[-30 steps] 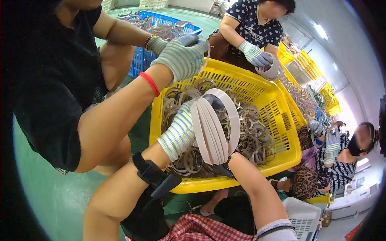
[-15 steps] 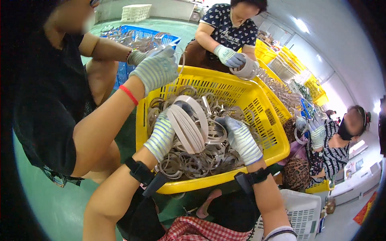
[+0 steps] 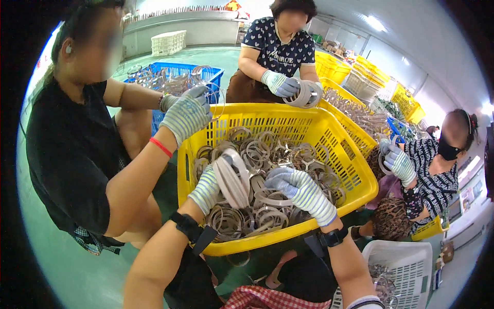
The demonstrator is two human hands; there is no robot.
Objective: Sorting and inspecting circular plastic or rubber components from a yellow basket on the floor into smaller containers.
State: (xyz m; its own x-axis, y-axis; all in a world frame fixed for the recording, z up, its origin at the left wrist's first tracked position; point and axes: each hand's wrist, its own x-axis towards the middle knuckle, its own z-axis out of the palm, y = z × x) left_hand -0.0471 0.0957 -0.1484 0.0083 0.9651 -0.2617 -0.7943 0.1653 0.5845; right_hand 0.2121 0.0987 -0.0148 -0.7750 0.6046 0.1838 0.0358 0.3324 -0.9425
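Note:
In a striped work glove, my left hand [image 3: 207, 189] is closed around a stack of pale flat metal rings [image 3: 230, 181], held tilted above the yellow basket [image 3: 267, 240]. My right hand [image 3: 303, 193], gloved the same way, is over the basket's middle. Its fingers are bent and pressed together, pointing left, just over the loose rings [image 3: 226, 222]. Whether a ring is between those fingertips is hard to make out. Many thin grey rings lie tangled in the basket, several of them overlapping under both hands.
A person at left holds a thin ring over the basket's rim. Across from me, another grips a ring bundle [image 3: 303, 93]; a third at right handles rings. A blue basket [image 3: 218, 77] stands behind, a white basket [image 3: 419, 252] at lower right, and yellow crates [image 3: 406, 105] beyond.
The ring stack in my left hand has turned more edge-on and sits slightly lower in view. My right hand has moved left and down, its fingers drawn together. The view has tilted up a little.

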